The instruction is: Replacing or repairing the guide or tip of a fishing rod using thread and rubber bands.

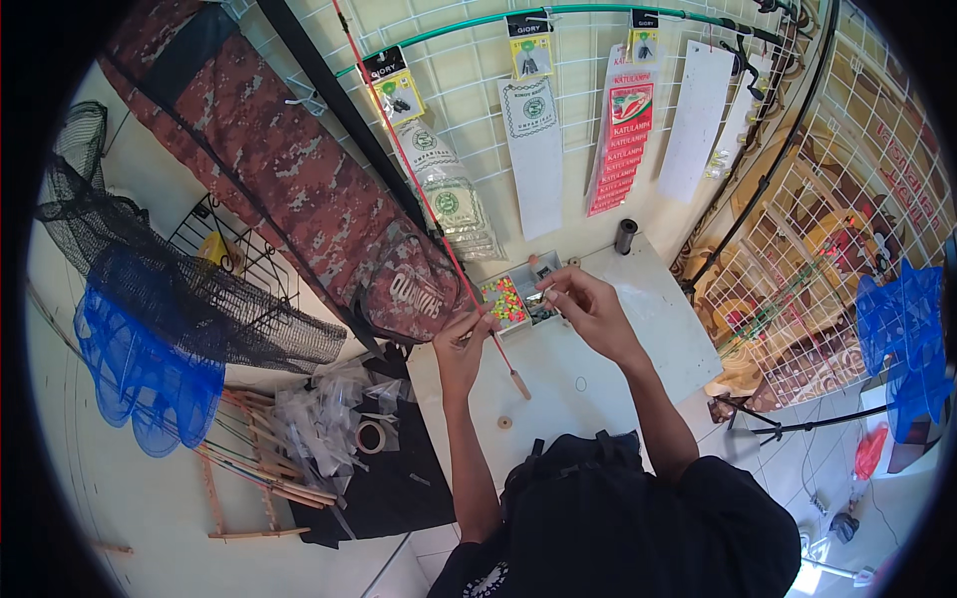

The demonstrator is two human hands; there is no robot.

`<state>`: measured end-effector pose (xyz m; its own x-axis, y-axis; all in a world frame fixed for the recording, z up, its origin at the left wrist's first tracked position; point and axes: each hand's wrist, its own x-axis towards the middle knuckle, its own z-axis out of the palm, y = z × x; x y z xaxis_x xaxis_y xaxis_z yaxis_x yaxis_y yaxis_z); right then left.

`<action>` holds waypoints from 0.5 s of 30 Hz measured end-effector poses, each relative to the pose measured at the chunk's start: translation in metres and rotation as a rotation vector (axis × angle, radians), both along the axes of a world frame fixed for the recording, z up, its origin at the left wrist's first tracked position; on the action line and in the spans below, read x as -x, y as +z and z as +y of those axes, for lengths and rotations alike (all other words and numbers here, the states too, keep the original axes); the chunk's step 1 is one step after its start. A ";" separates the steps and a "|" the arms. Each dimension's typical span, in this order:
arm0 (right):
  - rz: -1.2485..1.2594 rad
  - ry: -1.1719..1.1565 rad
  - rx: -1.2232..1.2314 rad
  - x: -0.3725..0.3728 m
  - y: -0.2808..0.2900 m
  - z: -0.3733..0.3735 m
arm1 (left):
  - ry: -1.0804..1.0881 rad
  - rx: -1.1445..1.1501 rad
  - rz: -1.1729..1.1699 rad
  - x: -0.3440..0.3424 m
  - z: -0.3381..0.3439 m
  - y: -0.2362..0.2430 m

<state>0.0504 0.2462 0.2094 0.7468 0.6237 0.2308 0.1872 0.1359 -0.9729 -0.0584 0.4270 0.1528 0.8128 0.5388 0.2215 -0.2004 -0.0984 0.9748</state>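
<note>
My left hand point(465, 344) is closed around a thin red fishing rod point(506, 361) at the fingertips. The rod slants from the top of the view down to a light tan handle end over the white table. My right hand point(590, 305) is raised beside it, thumb and fingers pinched together; what lies between them is too small to make out. Just beyond both hands sits a grey compartment box point(520, 274). Small pink, yellow and green pieces point(504, 302) fill its left part, and small metallic-looking items lie in the right part, partly behind my right fingers.
A small tan ring point(504, 423) lies on the white table point(558, 399); a black cylinder point(626, 236) stands at its back edge. A red camouflage rod bag point(289, 159) leans at the left. Packaged tackle point(620, 130) hangs from a wire grid. A tape roll point(370, 437) rests at lower left.
</note>
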 end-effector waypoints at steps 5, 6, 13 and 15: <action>-0.689 0.002 0.285 -0.005 0.029 -0.009 | 0.007 -0.032 -0.002 0.001 0.000 0.001; -0.692 0.003 0.284 -0.007 0.033 -0.012 | 0.008 -0.032 -0.005 0.001 0.000 0.000; -0.821 0.108 0.668 0.014 0.066 -0.022 | 0.012 -0.048 -0.020 0.002 0.002 -0.005; -0.850 0.106 0.663 0.022 0.068 -0.022 | 0.020 -0.053 -0.044 0.002 0.002 -0.004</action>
<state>0.0283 0.2237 0.2774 0.4363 0.8670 0.2405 0.8533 -0.3139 -0.4164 -0.0604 0.4289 0.1484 0.7908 0.5414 0.2856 -0.2408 -0.1539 0.9583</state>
